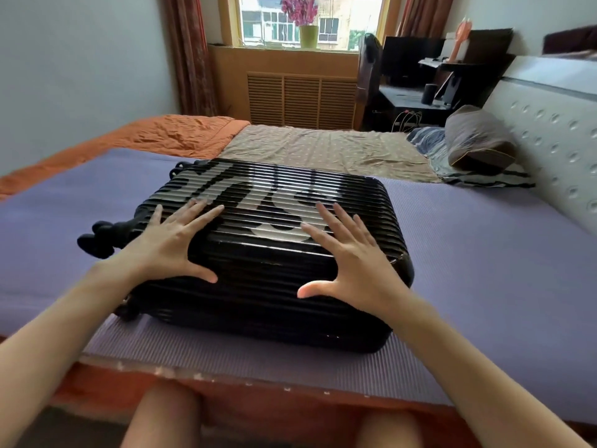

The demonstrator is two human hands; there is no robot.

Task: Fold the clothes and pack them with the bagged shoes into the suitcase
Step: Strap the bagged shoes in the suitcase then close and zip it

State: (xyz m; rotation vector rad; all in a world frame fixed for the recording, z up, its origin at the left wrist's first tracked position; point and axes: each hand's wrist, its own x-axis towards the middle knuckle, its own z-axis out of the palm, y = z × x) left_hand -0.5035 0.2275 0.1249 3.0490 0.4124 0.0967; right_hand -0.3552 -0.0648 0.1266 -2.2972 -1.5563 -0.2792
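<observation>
Seemingly closed, the suitcase (pixel 268 263) lies on the purple mat (pixel 484 270); left hand (pixel 164 244) and right hand (pixel 352 257) rest flat on its lid, fingers spread. No clothes or shoes show: likely packed, or unstarted.

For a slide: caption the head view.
Closed black suitcase on purple mat, left hand and right hand flat on it.

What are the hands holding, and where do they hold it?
Nothing is gripped. The left hand and right hand lie flat, fingers spread, on the ribbed top of the closed black suitcase.
</observation>
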